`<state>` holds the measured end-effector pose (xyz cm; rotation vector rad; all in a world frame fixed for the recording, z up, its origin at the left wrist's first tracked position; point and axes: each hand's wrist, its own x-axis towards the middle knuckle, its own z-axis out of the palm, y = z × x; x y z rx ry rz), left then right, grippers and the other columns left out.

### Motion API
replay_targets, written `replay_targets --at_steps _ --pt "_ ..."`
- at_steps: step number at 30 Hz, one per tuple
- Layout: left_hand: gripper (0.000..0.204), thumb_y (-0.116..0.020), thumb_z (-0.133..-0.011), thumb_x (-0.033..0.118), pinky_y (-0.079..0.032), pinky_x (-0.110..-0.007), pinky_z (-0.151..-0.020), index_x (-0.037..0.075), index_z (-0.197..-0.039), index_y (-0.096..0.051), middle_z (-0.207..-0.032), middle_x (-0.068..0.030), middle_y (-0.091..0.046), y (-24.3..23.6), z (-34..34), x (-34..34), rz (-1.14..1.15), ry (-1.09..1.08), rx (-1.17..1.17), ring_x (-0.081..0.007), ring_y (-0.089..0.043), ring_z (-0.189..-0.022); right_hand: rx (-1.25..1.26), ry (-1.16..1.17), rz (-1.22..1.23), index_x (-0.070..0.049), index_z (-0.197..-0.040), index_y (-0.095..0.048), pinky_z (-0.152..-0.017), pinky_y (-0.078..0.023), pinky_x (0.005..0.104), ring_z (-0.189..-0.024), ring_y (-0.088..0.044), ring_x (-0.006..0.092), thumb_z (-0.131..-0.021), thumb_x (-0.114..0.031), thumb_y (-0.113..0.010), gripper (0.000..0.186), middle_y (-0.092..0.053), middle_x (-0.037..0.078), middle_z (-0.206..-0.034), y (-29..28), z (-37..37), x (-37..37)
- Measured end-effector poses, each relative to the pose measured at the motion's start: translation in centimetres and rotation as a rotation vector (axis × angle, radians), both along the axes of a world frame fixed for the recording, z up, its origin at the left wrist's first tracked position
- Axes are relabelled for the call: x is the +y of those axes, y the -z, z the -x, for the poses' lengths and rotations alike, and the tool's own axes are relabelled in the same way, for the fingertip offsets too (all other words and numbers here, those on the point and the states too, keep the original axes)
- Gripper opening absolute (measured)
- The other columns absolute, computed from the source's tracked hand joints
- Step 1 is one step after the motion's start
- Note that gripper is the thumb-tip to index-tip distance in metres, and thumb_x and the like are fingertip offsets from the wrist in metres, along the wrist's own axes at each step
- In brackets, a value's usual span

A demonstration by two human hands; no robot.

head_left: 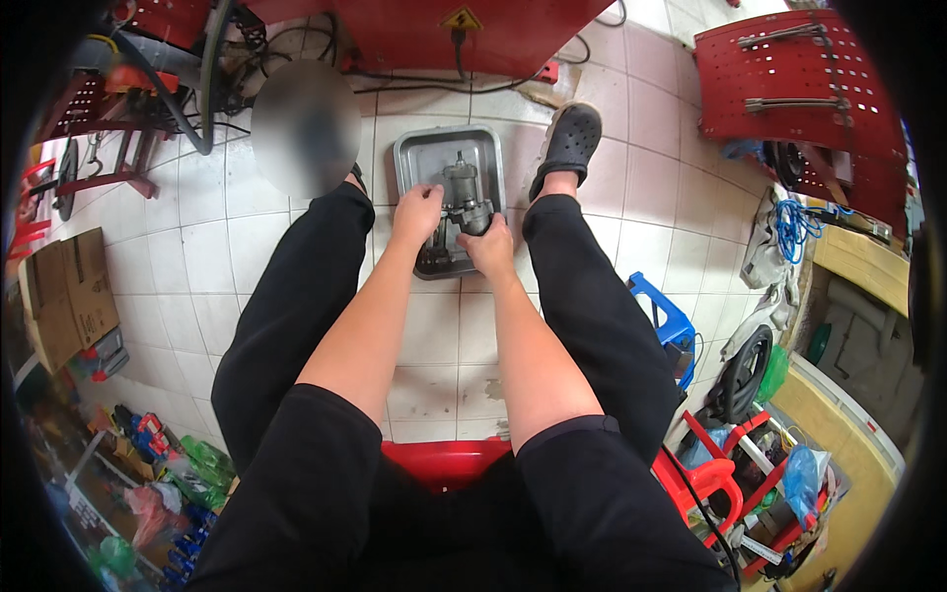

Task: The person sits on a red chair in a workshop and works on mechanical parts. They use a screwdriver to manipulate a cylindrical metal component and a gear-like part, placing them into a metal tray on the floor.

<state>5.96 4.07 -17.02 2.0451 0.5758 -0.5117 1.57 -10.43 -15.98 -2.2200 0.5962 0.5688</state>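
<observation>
A grey metal tray sits on the tiled floor between the person's feet, holding a cylindrical metal assembly with a bulkier lower housing and a small stem at its top. My left hand is at the tray's left side, fingers closed on the assembly's side part; what exactly they grip is partly hidden. My right hand grips the lower housing from the right. Dark metal pieces lie at the tray's lower left, partly behind my left hand.
Red machinery with cables stands ahead, and a red perforated cart is at right. Cardboard lies at left, a blue plastic stool at right. A red seat is under me. Bags and assorted clutter fill both lower sides.
</observation>
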Motion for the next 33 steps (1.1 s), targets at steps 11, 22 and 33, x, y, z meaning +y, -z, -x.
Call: replay_targets --at_steps 11,22,33 --pt "0.055 -0.068 -0.079 0.035 -0.048 -0.032 -0.082 -0.007 -0.114 -0.057 -0.100 -0.0205 -0.065 -24.3 0.1 0.8 0.335 0.146 -0.488 -0.0233 -0.063 -0.093 -0.502 0.038 -0.272 0.003 -0.098 -0.044 -0.071 -0.049 0.0430 -0.081 -0.062 0.0390 -0.061 -0.022 -0.074 0.054 -0.062 0.025 -0.085 -22.0 -2.7 1.2" --pt "0.048 -0.066 -0.084 0.025 -0.046 -0.027 -0.084 -0.003 -0.120 -0.053 -0.108 -0.0114 -0.060 -31.1 8.6 0.9 0.830 -0.019 -0.406 -0.0160 -0.059 -0.097 -0.533 -0.168 -0.440 0.001 -0.104 -0.050 -0.066 -0.050 0.0380 -0.075 -0.064 0.0287 -0.063 -0.021 -0.073 0.052 -0.064 0.017 -0.085 -29.9 5.6 1.7" --pt "0.047 -0.061 -0.084 0.015 -0.044 -0.028 -0.092 -0.003 -0.126 -0.048 -0.117 -0.0106 -0.056 -28.0 7.6 1.8 1.051 0.053 -0.329 -0.0161 -0.055 -0.104 -0.326 -0.309 -0.375 0.002 -0.126 -0.043 -0.078 -0.049 0.0356 -0.092 -0.063 0.0317 -0.058 -0.026 -0.077 0.081 -0.063 0.021 -0.099 -31.4 4.9 1.6"
